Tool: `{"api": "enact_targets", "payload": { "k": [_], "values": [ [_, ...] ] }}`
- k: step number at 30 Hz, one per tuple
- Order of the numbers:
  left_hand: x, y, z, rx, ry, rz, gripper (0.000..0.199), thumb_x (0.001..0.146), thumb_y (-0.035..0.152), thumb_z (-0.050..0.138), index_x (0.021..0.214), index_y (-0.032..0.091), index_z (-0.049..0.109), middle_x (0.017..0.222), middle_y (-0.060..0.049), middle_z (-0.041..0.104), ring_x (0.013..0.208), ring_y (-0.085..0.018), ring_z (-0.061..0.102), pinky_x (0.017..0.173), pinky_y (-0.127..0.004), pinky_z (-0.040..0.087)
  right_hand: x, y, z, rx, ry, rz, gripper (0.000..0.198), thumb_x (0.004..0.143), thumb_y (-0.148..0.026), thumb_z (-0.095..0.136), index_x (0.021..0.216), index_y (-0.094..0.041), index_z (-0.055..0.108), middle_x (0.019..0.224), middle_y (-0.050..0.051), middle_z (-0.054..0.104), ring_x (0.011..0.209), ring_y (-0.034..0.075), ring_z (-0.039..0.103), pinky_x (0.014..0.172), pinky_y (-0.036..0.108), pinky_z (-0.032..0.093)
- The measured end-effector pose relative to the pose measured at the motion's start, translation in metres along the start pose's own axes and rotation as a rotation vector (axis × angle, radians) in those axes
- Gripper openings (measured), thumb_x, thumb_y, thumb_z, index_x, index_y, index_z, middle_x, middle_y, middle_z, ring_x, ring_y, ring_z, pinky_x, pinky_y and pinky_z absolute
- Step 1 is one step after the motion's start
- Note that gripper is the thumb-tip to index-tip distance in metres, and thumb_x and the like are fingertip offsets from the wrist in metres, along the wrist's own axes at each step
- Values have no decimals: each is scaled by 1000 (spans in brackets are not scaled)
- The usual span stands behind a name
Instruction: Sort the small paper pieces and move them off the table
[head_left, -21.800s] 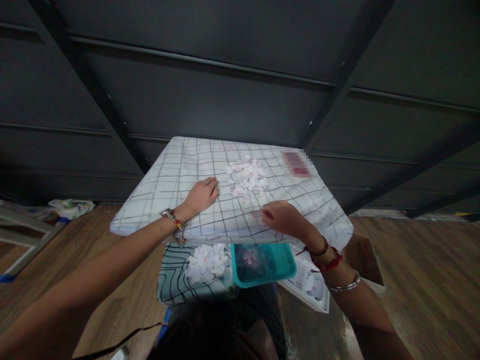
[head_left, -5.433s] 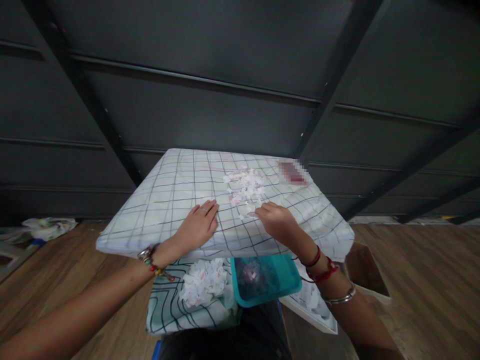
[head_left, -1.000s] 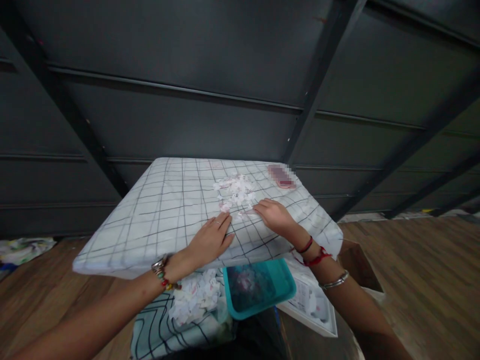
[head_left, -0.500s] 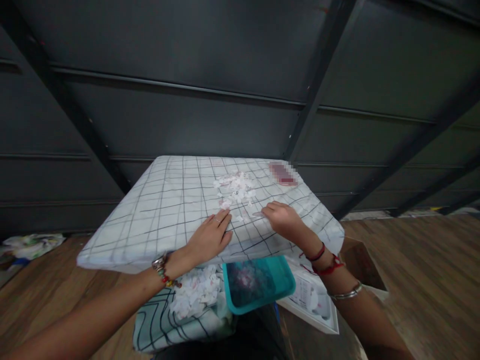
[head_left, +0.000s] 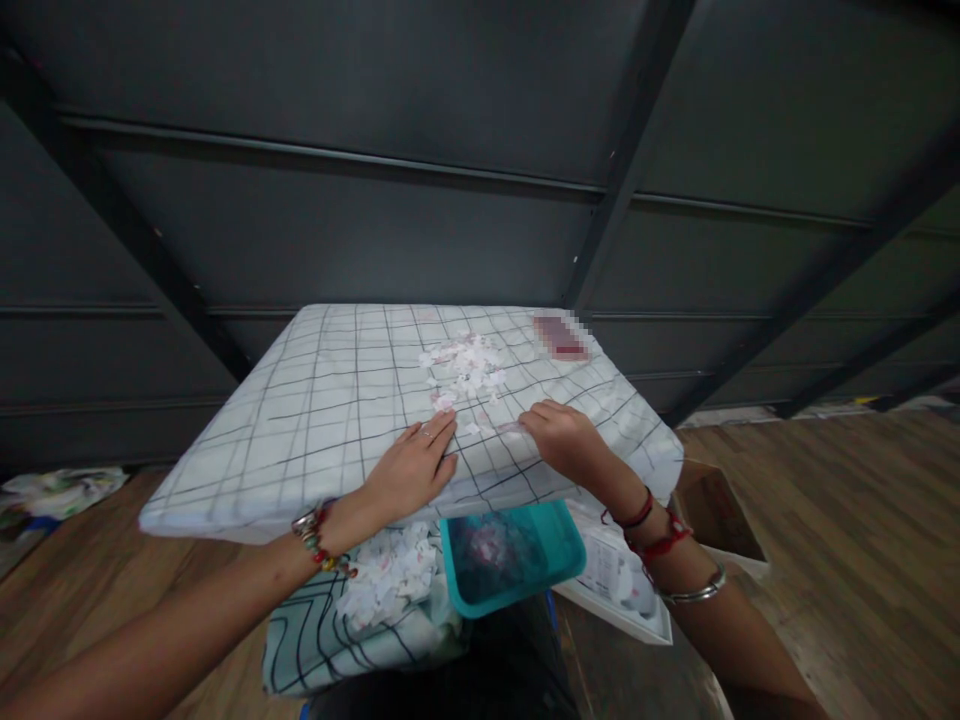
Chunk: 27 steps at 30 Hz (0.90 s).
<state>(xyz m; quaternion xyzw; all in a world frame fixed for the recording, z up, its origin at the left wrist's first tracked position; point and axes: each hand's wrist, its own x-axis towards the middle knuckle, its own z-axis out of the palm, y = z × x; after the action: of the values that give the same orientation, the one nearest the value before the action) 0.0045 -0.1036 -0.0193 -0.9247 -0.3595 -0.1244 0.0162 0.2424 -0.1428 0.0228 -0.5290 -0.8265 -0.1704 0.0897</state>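
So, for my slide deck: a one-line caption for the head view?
Left hand flat on checked cushion, right hand pinching beside paper scraps.

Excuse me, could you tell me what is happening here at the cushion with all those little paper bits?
A person is working on a grid-patterned cushion with both bare hands. The left hand lies flat on the fabric, and the right hand rests beside it with a small piece at its fingers, just below a scatter of small white paper pieces. Under the cushion's near edge sit a teal tray and another heap of white pieces.
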Motion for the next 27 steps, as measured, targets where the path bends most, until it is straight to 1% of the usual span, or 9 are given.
{"api": "enact_targets", "payload": {
  "k": [3,6,9,12,15,20,22,27],
  "values": [
    [0,1,-1,-2,-7,-5,46,89,30,32,130,8,37,140,-14,33,128,-23,30,103,-42,29,1,2,0,-11,-15,13,21,85,-12,40,75,-14,58,74,5,58,72,15,48,65,25,33],
    [0,1,-2,-5,-11,4,46,89,29,32,130,8,38,139,-14,33,128,-23,31,103,-42,29,0,10,-1,-24,0,87,21,87,-15,40,78,-13,60,76,7,59,76,16,49,66,25,34],
    [0,0,-2,-6,-4,10,45,89,29,31,130,9,38,139,-13,34,128,-22,31,103,-41,29,-3,21,-2,-22,21,144,22,87,-14,39,85,-13,61,78,8,59,79,16,50,67,24,35],
    [0,0,-1,-18,10,7,45,89,29,31,130,10,38,139,-12,35,128,-22,31,103,-42,29,-4,26,-1,-27,-10,132,23,88,-18,39,84,-14,61,77,7,60,79,16,51,67,24,36],
    [0,0,0,-24,14,8,45,89,30,32,130,10,38,139,-12,35,128,-23,32,103,-42,29,-6,25,-2,-35,-62,95,22,88,-19,42,79,-14,61,75,7,59,77,16,51,67,25,36],
    [0,0,0,1,-9,9,47,90,29,31,130,5,38,139,-15,34,128,-24,31,104,-41,28,-21,13,-12,-59,-124,88,18,83,-8,43,76,-15,59,77,6,59,74,15,50,66,25,35],
    [0,0,-1,3,-10,8,47,90,29,31,130,5,38,139,-15,34,128,-23,31,104,-41,28,-25,9,-16,-68,-139,88,18,82,-7,43,76,-15,59,75,5,59,73,15,50,65,26,34],
    [1,1,-3,-7,-10,6,47,90,29,31,130,6,38,139,-15,34,128,-24,32,103,-42,29,-12,9,-14,-86,-47,129,17,84,-11,43,79,-14,59,77,6,58,77,16,49,66,26,33]
  ]
}}
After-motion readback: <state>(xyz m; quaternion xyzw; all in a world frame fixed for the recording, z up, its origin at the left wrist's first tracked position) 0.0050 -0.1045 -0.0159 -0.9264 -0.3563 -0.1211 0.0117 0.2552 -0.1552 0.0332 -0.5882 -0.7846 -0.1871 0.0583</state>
